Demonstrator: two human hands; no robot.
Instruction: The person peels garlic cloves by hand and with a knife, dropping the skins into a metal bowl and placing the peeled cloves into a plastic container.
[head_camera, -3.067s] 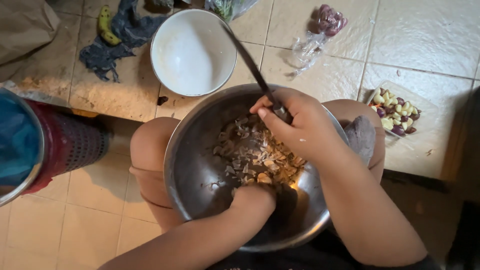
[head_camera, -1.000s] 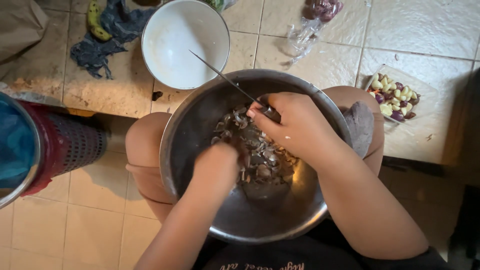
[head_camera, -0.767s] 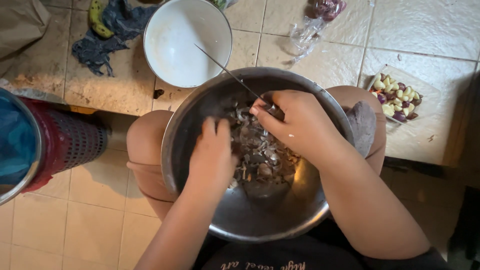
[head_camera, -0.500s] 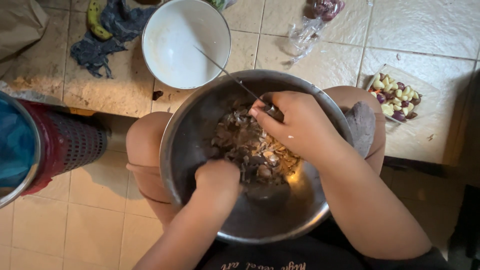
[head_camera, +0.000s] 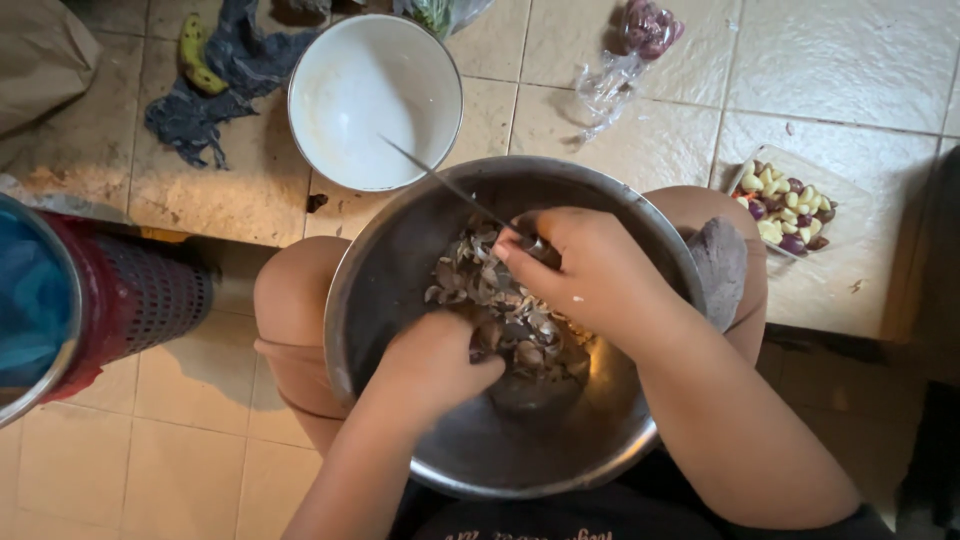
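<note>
A large steel bowl (head_camera: 400, 260) rests on my knees, with a heap of dry peels and skins (head_camera: 500, 300) in its middle. My left hand (head_camera: 435, 360) is down in the bowl, fingers closed into the near edge of the peels. My right hand (head_camera: 590, 275) hovers over the right side of the bowl, shut on a knife (head_camera: 440, 180) whose thin blade points up and left past the rim.
A white empty bowl (head_camera: 375, 95) stands on the tiled ledge beyond the steel one. A clear tray of peeled cloves and small purple bulbs (head_camera: 790, 210) sits at right, a plastic bag (head_camera: 630, 60) above it. A red basket (head_camera: 130, 300) and dark cloth (head_camera: 230, 80) lie at left.
My left hand has drawn back toward me, from the middle of the peels to their near edge. My right hand with the knife stayed over the bowl's right side.
</note>
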